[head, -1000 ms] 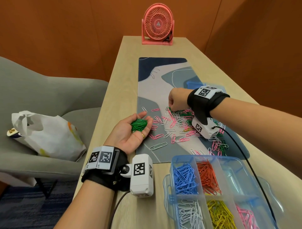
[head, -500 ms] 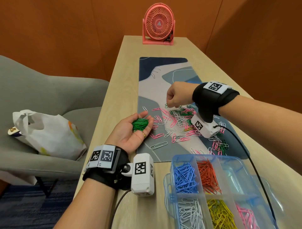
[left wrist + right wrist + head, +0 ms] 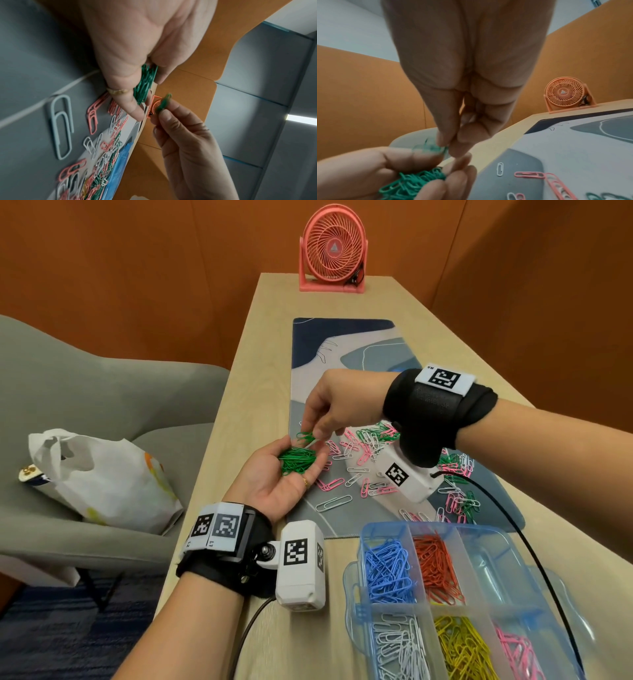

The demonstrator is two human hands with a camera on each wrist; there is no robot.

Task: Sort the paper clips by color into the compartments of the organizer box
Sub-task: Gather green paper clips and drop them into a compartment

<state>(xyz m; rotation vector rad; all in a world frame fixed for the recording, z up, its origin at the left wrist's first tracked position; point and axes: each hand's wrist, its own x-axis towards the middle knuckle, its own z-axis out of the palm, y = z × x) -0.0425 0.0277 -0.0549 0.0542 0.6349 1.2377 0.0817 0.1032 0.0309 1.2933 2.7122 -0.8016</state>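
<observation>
A person sits at a long wooden table (image 3: 239, 392) sorting paper clips. Their left hand (image 3: 277, 484) lies palm up at the table's edge, fingers cupped around a pile of green clips (image 3: 296, 460). Just above it, the right hand (image 3: 337, 405) pinches a few green clips (image 3: 305, 436) between thumb and fingertips, right over the pile. At about 3 o'clock from the hands, loose clips (image 3: 373, 453) in pink, white and green lie scattered on a desk mat (image 3: 342, 350). At 5 o'clock stands a clear blue organizer box (image 3: 363, 539): blue and red clips fill its far compartments, white, yellow and pink its near ones. At 12 o'clock, at the table's far end, stands a pink fan (image 3: 331, 249).
</observation>
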